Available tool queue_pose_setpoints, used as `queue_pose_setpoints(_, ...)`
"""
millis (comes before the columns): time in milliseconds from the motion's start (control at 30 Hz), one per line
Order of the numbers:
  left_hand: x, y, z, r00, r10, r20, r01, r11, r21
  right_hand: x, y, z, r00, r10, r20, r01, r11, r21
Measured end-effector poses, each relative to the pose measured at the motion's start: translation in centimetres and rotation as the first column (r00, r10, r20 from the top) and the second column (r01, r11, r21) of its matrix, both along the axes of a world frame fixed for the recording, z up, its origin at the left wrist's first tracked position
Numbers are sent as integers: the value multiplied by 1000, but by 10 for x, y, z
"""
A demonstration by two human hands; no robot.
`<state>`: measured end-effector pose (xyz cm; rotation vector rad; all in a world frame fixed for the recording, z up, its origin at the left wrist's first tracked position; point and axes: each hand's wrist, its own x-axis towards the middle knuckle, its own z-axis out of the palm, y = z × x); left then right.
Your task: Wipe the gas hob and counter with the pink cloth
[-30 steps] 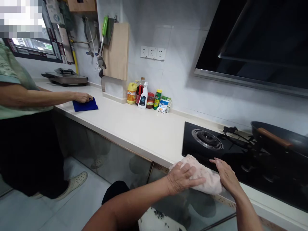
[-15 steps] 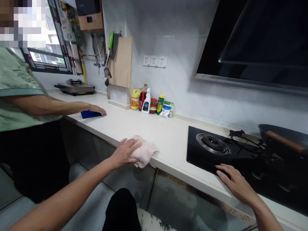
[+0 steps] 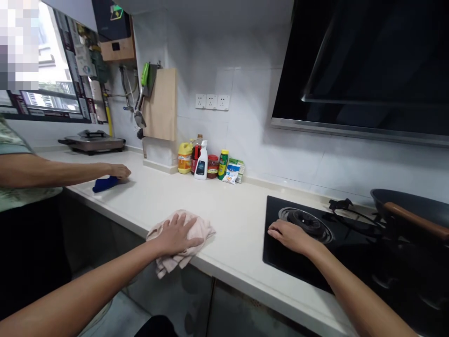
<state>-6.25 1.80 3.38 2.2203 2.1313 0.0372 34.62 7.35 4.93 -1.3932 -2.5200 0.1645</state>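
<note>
My left hand [image 3: 175, 236] lies flat with fingers spread on a pale pink cloth [image 3: 199, 229]. The cloth is spread on the white countertop [image 3: 231, 220], and its near folds hang over the front edge. My right hand [image 3: 289, 235] is over the left part of the black gas stove [image 3: 280, 262], in front of the left burner [image 3: 307, 223]. Its fingers are bent and close together, with nothing visible in them.
At left, another person's hand [image 3: 119, 172] is at a blue cloth [image 3: 105, 184] on the counter. Several bottles and packets, including a white spray bottle [image 3: 201, 164], stand by the wall. A wok [image 3: 414, 201] sits at right; a range hood [image 3: 365, 70] overhangs the stove.
My left hand has moved left along the counter with the pink cloth and now lies flatter on it. My right hand has shifted from the stove's front edge toward the left burner, fingers more bent.
</note>
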Motion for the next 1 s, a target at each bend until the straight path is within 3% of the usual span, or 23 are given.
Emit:
queue_pose_setpoints(100, 12, 38, 5, 999, 37, 2, -37, 999, -33, -15, 3, -23, 999, 32, -33, -28, 993, 115)
queue_pose_setpoints(200, 27, 86, 1, 999, 51, 4, -51, 998, 20, -21, -1, -42, 992, 31, -121, -14, 990, 140)
queue_pose_setpoints(433, 68, 216, -2, 999, 29, 21, -30, 998, 60, -21, 0, -45, 982, -9, -187, 29, 994, 109)
queue_pose_setpoints(533, 107, 266, 2, 1000, 3, 1, -3, 999, 55, -25, 3, -46, 980, -16, -199, 46, 988, 149)
queue_pose_setpoints(800, 265, 362, -1, 980, -196, -16, 197, 977, 86, -27, 6, -45, 970, -54, -237, 77, 993, 91)
queue_pose_setpoints(900, 295, 388, -3, 977, -213, 5, 211, 972, 103, -24, 9, -44, 965, -66, -253, 82, 995, 52)
queue_pose_setpoints(1000, 304, 400, -3, 977, -212, 15, 209, 971, 113, -22, 11, -41, 965, -66, -255, 73, 997, 18)
